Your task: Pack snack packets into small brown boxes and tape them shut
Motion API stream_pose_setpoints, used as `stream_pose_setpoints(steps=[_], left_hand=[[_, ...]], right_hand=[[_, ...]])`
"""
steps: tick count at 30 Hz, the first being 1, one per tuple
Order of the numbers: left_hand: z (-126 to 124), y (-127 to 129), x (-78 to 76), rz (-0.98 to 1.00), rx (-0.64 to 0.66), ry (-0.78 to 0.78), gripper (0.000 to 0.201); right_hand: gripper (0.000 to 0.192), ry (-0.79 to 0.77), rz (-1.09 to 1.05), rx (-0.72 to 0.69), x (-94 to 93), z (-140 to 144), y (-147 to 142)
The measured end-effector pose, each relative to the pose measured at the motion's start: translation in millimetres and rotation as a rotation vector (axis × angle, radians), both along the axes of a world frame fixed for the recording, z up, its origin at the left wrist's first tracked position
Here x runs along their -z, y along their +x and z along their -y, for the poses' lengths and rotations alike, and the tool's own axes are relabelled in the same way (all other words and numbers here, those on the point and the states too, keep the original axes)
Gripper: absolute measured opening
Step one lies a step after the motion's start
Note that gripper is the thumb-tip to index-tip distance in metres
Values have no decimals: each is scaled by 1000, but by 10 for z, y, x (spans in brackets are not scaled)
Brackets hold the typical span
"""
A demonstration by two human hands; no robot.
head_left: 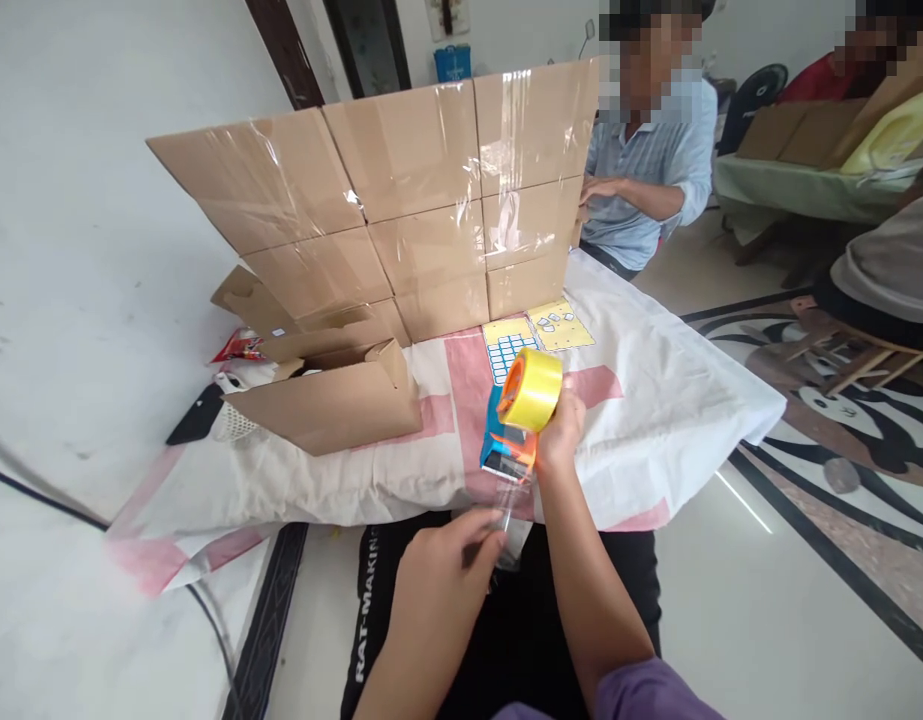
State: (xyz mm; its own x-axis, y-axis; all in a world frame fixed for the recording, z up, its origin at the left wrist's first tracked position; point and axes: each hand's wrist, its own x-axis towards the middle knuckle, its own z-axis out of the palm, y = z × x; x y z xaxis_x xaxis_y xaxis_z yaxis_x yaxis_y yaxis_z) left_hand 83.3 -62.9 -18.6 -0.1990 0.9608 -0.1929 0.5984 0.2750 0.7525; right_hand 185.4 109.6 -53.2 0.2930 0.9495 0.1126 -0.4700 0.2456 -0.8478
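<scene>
Both hands raised close together

Right hand (560,432) fisted, forearm angled up; left hand (437,580) lower, thumb and fingers pinched together.

A blue-and-orange tape dispenser (515,425) with a yellow tape roll (532,390) sits just below frame centre, tilted upright; a clear tape strip (506,515) stretches down from it toward lower centre.

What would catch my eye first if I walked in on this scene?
Probably the big taped cardboard sheet standing upright at the far side of the cloth-covered table, with another person's hand at its right edge. Then the bright yellow tape roll on its dispenser in the right hand, while the left hand pinches the clear tape end.
</scene>
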Motion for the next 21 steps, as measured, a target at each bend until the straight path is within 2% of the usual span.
stream_pose_setpoints(steps=[3, 6, 8, 12, 17, 21], left_hand=[[57, -38, 41, 121, -26, -33, 26], [106, -57, 102, 197, -56, -43, 30], [135, -66, 138, 239, -76, -52, 32], [189, -39, 178, 296, -107, -48, 33], [231, 44, 199, 340, -90, -47, 31], [271, 50, 237, 378, -131, -74, 33]], right_hand=[[52, 84, -17, -69, -12, 66, 12], [44, 96, 58, -296, -44, 117, 53], [41, 59, 122, -394, -76, 146, 81], [41, 37, 215, -372, -129, 190, 111], [40, -5, 138, -396, -173, 221, 105], [42, -1, 161, -406, -150, 234, 81]])
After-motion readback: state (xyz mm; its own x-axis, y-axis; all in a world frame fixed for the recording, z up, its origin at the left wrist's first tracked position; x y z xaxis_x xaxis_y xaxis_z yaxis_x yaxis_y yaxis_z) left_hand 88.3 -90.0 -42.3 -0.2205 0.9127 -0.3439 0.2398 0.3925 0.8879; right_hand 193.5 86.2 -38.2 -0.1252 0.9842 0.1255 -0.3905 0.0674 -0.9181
